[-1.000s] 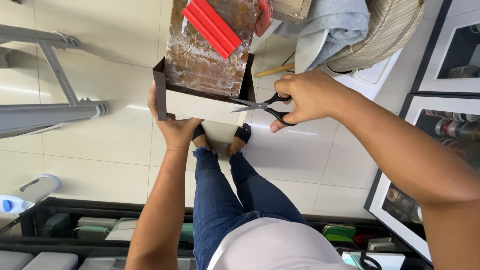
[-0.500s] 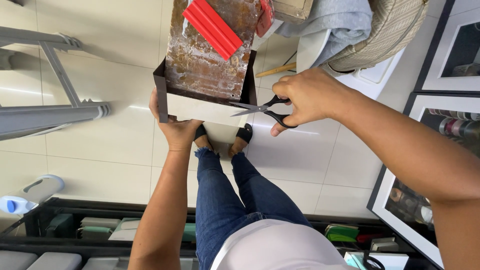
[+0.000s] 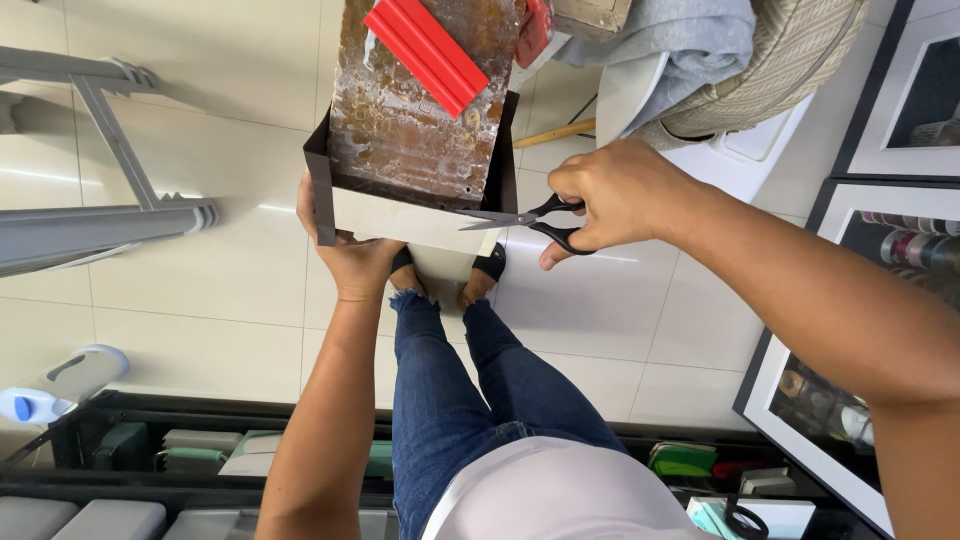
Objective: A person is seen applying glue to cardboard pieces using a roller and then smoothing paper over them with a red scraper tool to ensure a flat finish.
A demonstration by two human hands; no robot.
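Right hand (image 3: 610,200) closed through black scissors (image 3: 530,215), blades at the sheet's (image 3: 410,218) near edge over the rusty worktop (image 3: 420,120). Left hand (image 3: 345,250) grips the sheet's hanging edge. Thin, stiff, light; likely flexes unless held close beside the cut.

left hand (image 3: 350,255) fingers hidden behind sheet (image 3: 410,215), red bar (image 3: 425,40) cut off

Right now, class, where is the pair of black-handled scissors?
In the head view, the black-handled scissors sit right of centre in the right hand, blades at the pale edge of the dark card sheet that the left hand supports.
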